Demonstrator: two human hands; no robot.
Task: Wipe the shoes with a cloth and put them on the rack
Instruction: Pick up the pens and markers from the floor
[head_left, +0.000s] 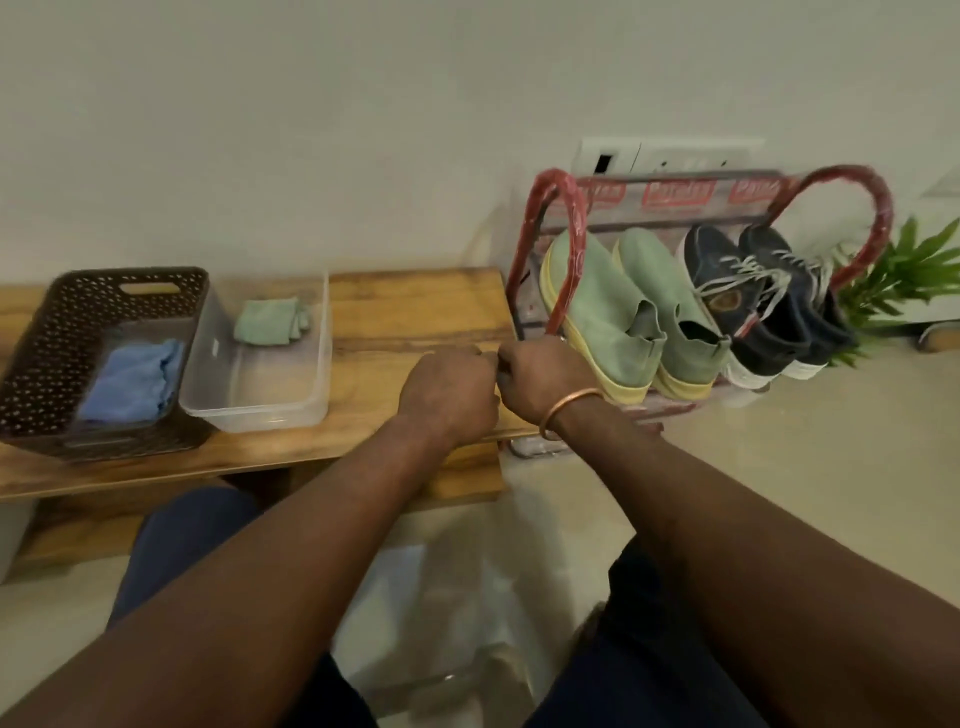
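Two pale green shoes (644, 312) with yellow soles and two dark navy laced sneakers (769, 301) stand toe-up on the red-framed rack (878, 208) at the right. A green cloth (270, 321) lies in a clear plastic tub (317, 364) on the wooden bench (415, 301). A blue cloth (132, 382) lies in a dark perforated basket (31, 343). My left hand (447, 389) and my right hand (540, 371), with a bangle at the wrist, meet knuckle to knuckle over the bench's right end, fingers curled, nothing visible in them.
A green plant (904, 270) stands right of the rack. A white wall socket plate (670, 156) sits behind the rack. My knees in dark trousers are at the bottom, over a pale tiled floor (810, 467).
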